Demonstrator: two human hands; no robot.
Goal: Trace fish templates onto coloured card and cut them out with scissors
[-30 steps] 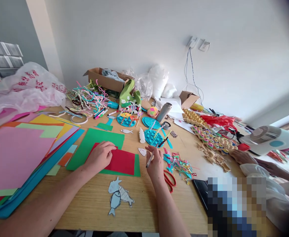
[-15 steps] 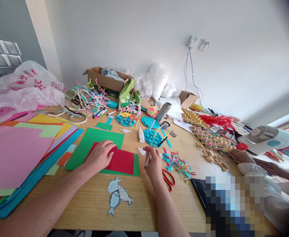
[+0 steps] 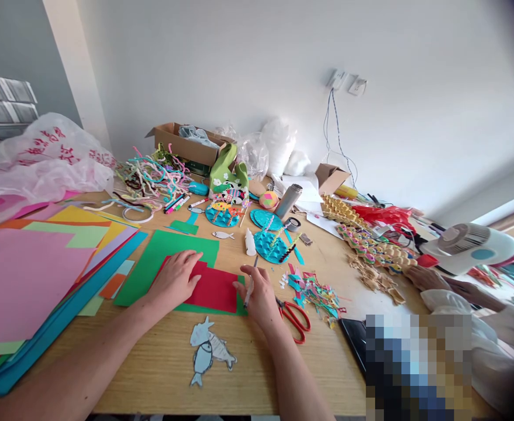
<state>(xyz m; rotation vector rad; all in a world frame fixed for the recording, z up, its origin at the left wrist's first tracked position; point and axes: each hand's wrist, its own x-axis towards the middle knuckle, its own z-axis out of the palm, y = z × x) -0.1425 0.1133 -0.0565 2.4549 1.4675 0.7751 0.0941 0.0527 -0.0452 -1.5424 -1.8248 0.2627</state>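
My left hand [image 3: 178, 276] lies spread on a red sheet of paper [image 3: 217, 290], which rests on a larger green sheet [image 3: 204, 247]. At that paper's right end, my right hand [image 3: 262, 292] holds a pen [image 3: 248, 293], with its thumb and forefinger extended toward the red sheet. Red-handled scissors [image 3: 298, 321] lie just right of my right wrist. Nearer me are overlapping paper fish cutouts [image 3: 203, 358] in pale blue and grey. Beyond the green sheet is a small white fish cutout [image 3: 223, 235].
Coloured paper sheets [image 3: 28, 275] are stacked at left. Paper scraps [image 3: 316, 292], a glue bottle [image 3: 250, 242], blue craft pieces [image 3: 271, 247] and a metal flask [image 3: 289, 200] sit right of centre. Another person's hand [image 3: 427, 279] is by a white fan [image 3: 471, 248].
My right hand has moved left and slightly toward me with the pen, reaching the red paper's right edge. The white fish piece beside it is no longer visible. My left hand stays on the paper.
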